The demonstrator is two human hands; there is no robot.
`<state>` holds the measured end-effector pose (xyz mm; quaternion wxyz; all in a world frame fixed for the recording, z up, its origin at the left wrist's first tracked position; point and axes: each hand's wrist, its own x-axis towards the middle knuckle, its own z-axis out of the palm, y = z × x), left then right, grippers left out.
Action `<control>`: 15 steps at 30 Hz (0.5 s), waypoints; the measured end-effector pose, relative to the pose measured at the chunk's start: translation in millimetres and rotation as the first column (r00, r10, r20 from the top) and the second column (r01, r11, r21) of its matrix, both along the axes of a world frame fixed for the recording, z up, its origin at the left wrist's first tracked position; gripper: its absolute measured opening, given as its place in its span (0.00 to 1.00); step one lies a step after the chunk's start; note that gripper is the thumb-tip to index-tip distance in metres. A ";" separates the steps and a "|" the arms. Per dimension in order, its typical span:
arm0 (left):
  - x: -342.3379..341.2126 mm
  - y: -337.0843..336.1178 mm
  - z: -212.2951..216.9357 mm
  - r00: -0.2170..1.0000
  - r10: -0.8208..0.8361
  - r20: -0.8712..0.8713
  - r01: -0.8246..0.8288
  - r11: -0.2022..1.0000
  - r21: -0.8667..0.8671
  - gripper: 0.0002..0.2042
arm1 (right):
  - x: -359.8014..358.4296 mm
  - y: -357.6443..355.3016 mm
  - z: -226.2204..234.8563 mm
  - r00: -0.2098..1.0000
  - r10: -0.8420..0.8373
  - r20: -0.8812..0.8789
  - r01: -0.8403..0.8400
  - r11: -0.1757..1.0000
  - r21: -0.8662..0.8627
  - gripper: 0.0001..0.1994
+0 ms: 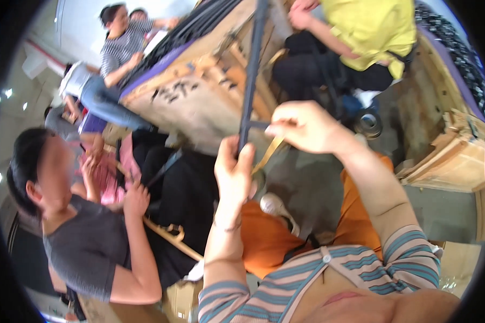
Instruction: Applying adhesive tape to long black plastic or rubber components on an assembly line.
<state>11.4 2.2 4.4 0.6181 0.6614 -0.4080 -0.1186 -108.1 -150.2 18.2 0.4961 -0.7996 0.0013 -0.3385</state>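
Your left grip (234, 175) holds the dark pole (253, 64); your right grip (306, 129) pinches a dark strip (258, 124), yellow ribbon (269, 152) below. Wrapping appears underway; next calls for even tension.

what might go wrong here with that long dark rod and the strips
The left hand seems to grip the long dark rod near its lower end, so the rod might sway or tip.
The right hand pinches a short dark strip beside the rod, and a light pinch could let it slip free.
The yellow strip curls below that hand and might snag or twist.
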 end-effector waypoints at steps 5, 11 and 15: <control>-3.6 0.2 -0.3 0.948 -0.171 -0.268 0.162 0.985 -0.054 0.07 | -8.7 -3.5 2.6 0.992 -0.026 -0.123 0.025 1.000 -0.009 0.09; -5.3 1.0 3.0 0.879 -0.203 -0.431 0.184 0.979 -0.085 0.06 | -0.6 -2.7 -3.7 0.986 -0.030 -0.164 0.019 0.998 -0.067 0.11; -4.8 2.9 3.4 0.891 -0.160 -0.425 0.159 0.987 -0.038 0.07 | 11.2 -8.1 -14.1 0.984 -0.083 0.156 0.143 0.893 -0.427 0.09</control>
